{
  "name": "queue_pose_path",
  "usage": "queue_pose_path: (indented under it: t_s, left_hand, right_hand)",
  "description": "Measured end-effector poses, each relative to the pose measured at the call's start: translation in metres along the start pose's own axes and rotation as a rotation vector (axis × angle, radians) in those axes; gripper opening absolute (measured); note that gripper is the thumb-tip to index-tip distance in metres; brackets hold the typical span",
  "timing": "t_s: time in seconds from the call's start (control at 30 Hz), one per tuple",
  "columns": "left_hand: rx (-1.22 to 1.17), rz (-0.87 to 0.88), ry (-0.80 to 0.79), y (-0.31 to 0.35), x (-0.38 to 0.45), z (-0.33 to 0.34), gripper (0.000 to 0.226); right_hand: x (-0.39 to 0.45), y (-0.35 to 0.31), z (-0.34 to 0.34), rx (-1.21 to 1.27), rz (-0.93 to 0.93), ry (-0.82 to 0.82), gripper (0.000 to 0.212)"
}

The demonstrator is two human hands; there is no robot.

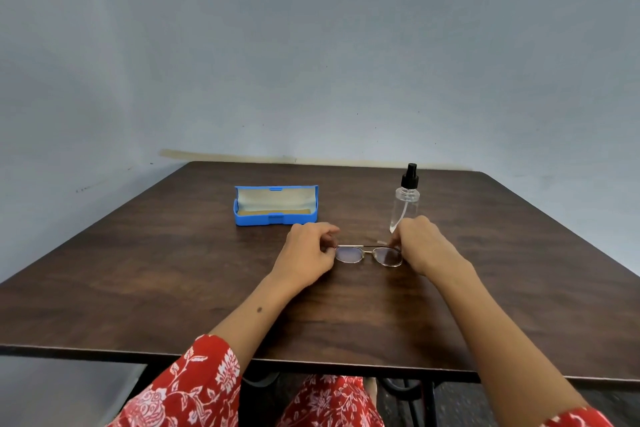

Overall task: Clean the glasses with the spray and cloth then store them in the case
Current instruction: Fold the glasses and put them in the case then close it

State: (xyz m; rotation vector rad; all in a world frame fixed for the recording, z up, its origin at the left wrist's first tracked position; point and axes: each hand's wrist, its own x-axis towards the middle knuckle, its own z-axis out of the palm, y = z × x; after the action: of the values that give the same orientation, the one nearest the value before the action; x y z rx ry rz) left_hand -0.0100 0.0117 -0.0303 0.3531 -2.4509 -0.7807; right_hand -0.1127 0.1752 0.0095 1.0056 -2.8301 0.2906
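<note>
Head view: glasses [369,256] mid-table [173,288]

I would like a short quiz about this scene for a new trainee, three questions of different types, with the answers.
1. True or false: the blue case is closed.
2. Which hand is nearer the spray bottle? A) left hand B) right hand
3. Fill in: both hands hold the ends of the ____ on the table.

Key:
1. False; the lid stands open, showing a brown cloth or lining inside.
2. B
3. glasses
</note>
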Motion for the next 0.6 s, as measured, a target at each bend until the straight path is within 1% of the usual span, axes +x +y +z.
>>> queue_pose_path:
  t_s: [0.1,0.23,0.3,0.37,0.4,0.43,0.47,0.53,0.6]
  left_hand:
    - [-0.045,0.008,-0.019,-0.001,-0.004,-0.004,0.046]
    - [0.001,0.037,-0.071,-0.003,-0.005,-0.008,0.034]
    - [-0.016,0.029,-0.065,-0.007,-0.004,-0.009,0.029]
    - [-0.08,-0.022,-0.017,-0.01,-0.003,-0.013,0.026]
    - [-0.162,-0.079,0.013,-0.012,-0.002,-0.016,0.025]
    - [-0.306,-0.159,0.036,-0.013,-0.002,-0.02,0.024]
    - [-0.502,-0.243,0.053,-0.013,-0.001,-0.025,0.023]
    - [-0.855,-0.37,0.08,-0.012,-0.002,-0.039,0.023]
    - [-1.044,-0.433,0.087,-0.012,-0.003,-0.054,0.016]
  right_hand:
    - [-0.001,0.001,0.001,-0.018,-0.002,0.013,0.032]
    - [0.002,0.002,0.003,-0.004,-0.009,-0.008,0.034]
    - [0.004,0.005,0.003,0.087,-0.017,-0.015,0.033]
    - [0.005,0.01,0.0,0.236,-0.027,0.01,0.032]
    - [0.005,0.012,-0.003,0.315,-0.034,0.028,0.031]
    - [0.005,0.014,-0.006,0.409,-0.042,0.035,0.031]
    - [0.006,0.014,-0.009,0.538,-0.047,0.021,0.03]
    - [0.008,0.012,-0.014,0.884,-0.045,-0.08,0.028]
    - [0.013,0.006,-0.016,1.182,-0.013,-0.18,0.022]
